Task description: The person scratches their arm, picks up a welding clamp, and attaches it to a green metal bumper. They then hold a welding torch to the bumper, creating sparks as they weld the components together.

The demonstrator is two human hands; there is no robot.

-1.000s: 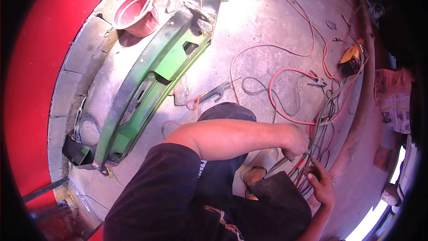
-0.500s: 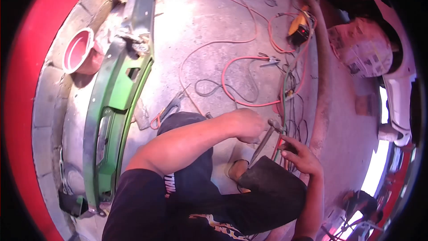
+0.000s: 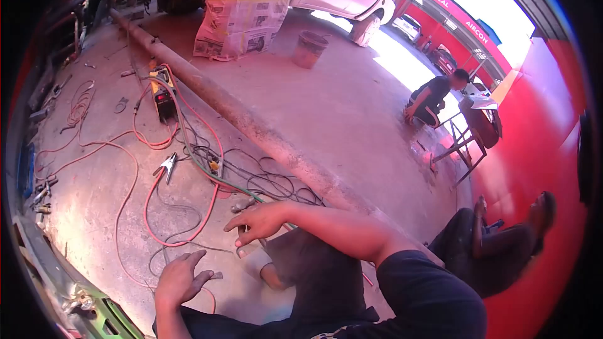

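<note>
My left hand [image 3: 179, 279] is raised at the lower left with nothing in it, its fingers and thumb apart. To its right, my right hand [image 3: 259, 222] is bent over in front of my knee, thumb and forefinger around the handle of a hammer. The metal hammer head [image 3: 245, 204] shows just above the knuckles; most of the handle is hidden by the fingers. Beyond both hands, a red cable [image 3: 151, 229] and a grey cord curve over the concrete floor. A silver clamp [image 3: 167, 166] lies further off.
A yellow-and-black machine [image 3: 164, 97] stands among tangled cables. A long pipe [image 3: 251, 129] crosses the floor. A green car panel [image 3: 107, 317] lies at lower left. Past the pipe are a bucket [image 3: 310, 49], a paper-covered wheel [image 3: 242, 16], a squatting person [image 3: 433, 97] and another person's legs [image 3: 502, 248].
The view has swung right, bringing the white vehicle and other people into sight. My left hand has moved from beside the hammer to the left and opened. The hammer is now at my right hand.
</note>
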